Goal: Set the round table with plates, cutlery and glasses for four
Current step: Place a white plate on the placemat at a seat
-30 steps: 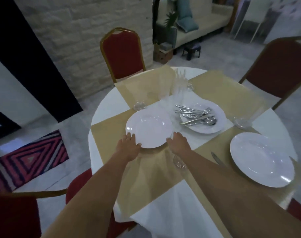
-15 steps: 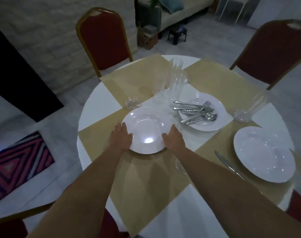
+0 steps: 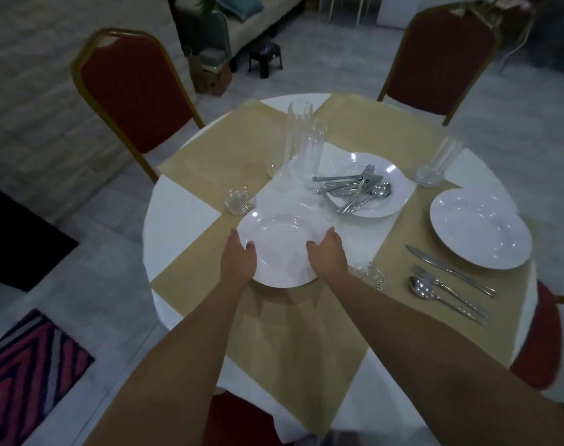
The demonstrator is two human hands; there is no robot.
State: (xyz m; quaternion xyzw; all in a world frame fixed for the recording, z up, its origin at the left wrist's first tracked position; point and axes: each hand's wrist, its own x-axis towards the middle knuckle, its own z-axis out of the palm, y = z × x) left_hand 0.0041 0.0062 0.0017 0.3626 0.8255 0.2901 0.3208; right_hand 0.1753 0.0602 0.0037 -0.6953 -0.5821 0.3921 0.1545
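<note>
Plate [image 3: 282, 239] gripped at opposite rims, left hand [image 3: 238, 263] and right hand [image 3: 328, 257] fingers curled round; glass [image 3: 369, 275] beside right wrist.

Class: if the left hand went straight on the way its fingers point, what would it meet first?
Probably the short glass just beyond the left hand; the plate it grips would likely touch first, though depth is unclear.

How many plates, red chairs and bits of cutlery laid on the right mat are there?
Plates: 3, the held plate, the middle plate, the right plate
Red chairs: 4, far left chair, far right chair, near right chair, near chair
Laid cutlery: 3, knife, fork, spoon
Total: 10
</note>
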